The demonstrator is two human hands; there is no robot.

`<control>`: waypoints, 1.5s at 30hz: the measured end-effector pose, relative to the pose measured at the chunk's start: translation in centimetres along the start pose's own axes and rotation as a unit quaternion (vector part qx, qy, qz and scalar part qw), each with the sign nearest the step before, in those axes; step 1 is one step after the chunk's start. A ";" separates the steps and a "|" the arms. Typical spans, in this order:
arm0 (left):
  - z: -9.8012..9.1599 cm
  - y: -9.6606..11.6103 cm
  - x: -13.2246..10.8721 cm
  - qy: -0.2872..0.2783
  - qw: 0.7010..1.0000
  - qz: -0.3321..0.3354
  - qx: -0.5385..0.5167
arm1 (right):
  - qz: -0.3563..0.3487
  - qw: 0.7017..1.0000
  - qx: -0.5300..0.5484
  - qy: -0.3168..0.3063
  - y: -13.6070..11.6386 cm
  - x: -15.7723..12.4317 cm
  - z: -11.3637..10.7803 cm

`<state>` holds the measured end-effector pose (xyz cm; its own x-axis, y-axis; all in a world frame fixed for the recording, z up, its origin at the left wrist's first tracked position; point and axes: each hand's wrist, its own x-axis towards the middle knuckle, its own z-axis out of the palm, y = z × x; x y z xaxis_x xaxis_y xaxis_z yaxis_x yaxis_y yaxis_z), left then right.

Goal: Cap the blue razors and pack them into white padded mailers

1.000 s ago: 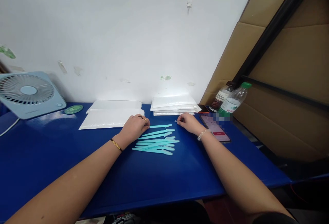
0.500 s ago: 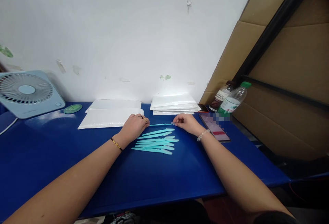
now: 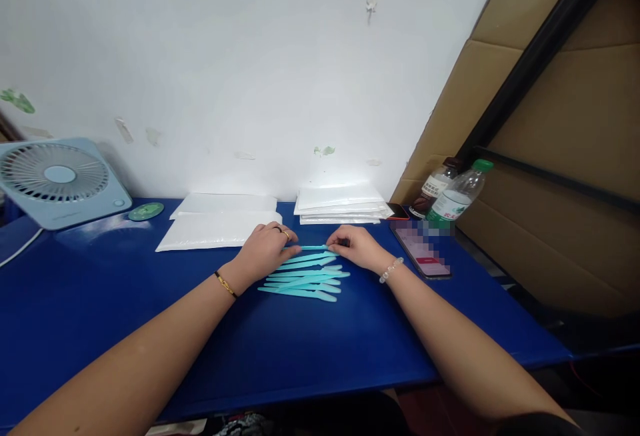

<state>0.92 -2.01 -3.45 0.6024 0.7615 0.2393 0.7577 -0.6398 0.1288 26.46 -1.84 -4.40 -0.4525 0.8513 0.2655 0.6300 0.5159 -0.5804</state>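
Note:
A turquoise eyebrow razor (image 3: 314,247) lies level between my hands, at the far side of a group of similar razors. My left hand (image 3: 265,251) pinches its left end between thumb and fingers, which hide that end. At the other end, the fingertips of my right hand (image 3: 356,247) are closed on the razor's tip and cover it. Several more turquoise eyebrow razors (image 3: 300,293) rest just nearer to me on the blue table (image 3: 320,349), roughly side by side, some overlapping, with their blade ends to the right.
White padded envelopes (image 3: 215,229) lie behind my left hand, and a stack of white envelopes (image 3: 340,206) sits by the wall. On the right are a phone (image 3: 417,246) and two bottles (image 3: 453,204). A blue fan (image 3: 65,179) and a green disc (image 3: 146,211) occupy the left.
My right hand has shifted slightly left along the razor, and the hands are closer together. The razor has come slightly nearer the others. The view has turned a little.

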 end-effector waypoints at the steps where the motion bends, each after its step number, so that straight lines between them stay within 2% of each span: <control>1: -0.2 0.3 -0.4 -0.008 1.000 0.010 -0.013 | -0.010 1.000 -0.018 -0.007 -0.7 -0.3 -0.1; 5: -0.8 1.8 -1.5 -0.074 0.996 0.040 -0.029 | -0.048 0.990 -0.088 -0.096 -4.1 -1.4 0.1; 8: -0.7 2.7 -1.7 -0.091 0.994 0.054 -0.009 | -0.053 0.977 -0.154 -0.135 -5.9 -1.9 1.0; 15: 0.7 3.8 -1.6 -0.085 0.989 0.095 0.073 | -0.074 0.950 -0.272 -0.138 -6.8 -1.7 3.0; 18: 0.2 3.5 -1.4 -0.072 0.991 0.087 0.071 | -0.077 0.945 -0.288 -0.135 -6.5 -1.6 3.4; 20: -0.7 2.9 -1.3 -0.042 0.996 0.066 0.035 | -0.073 0.952 -0.274 -0.120 -6.2 -1.4 3.3; 23: -2.1 1.6 -0.9 0.082 0.992 -0.006 -0.100 | -0.032 0.983 -0.168 -0.068 -5.7 -0.9 2.8; 25: -2.5 0.8 -0.7 0.158 0.960 -0.063 -0.221 | 0.003 0.999 -0.020 0.030 -5.5 -0.4 2.3; 27: -2.4 0.2 -0.5 0.181 0.933 -0.097 -0.296 | 0.016 0.978 0.151 0.143 -5.3 0.0 2.0; 29: -2.0 -0.5 -0.4 0.164 0.943 -0.091 -0.276 | 0.010 0.938 0.273 0.214 -4.9 0.3 2.0; 30: -1.8 -1.0 -0.5 0.148 0.958 -0.079 -0.232 | 0.006 0.923 0.308 0.229 -4.6 0.4 2.2; 32: -1.6 -2.4 -0.8 0.100 0.987 -0.059 -0.112 | 0.002 0.913 0.333 0.237 -4.0 0.5 2.6; 35: -1.5 -5.5 -1.5 0.005 0.995 -0.098 0.017 | 0.019 0.927 0.323 0.188 -3.1 0.6 3.3; 38: -1.5 -8.6 -2.3 -0.070 0.982 -0.168 0.049 | 0.040 0.935 0.325 0.136 -2.7 0.8 3.6; 42: -1.9 -10.8 -2.6 -0.107 0.970 -0.214 0.051 | 0.049 0.932 0.343 0.108 -2.6 0.7 2.8; 45: -2.6 -10.8 -2.5 -0.107 0.967 -0.224 0.061 | 0.080 0.959 0.254 0.096 -2.4 0.3 1.4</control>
<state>-9.39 2.77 -2.97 0.2351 0.9718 -0.0211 0.9708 -0.2336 0.0547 23.91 -2.96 -4.01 -0.2199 0.9428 0.2506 0.2714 0.3059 -0.9126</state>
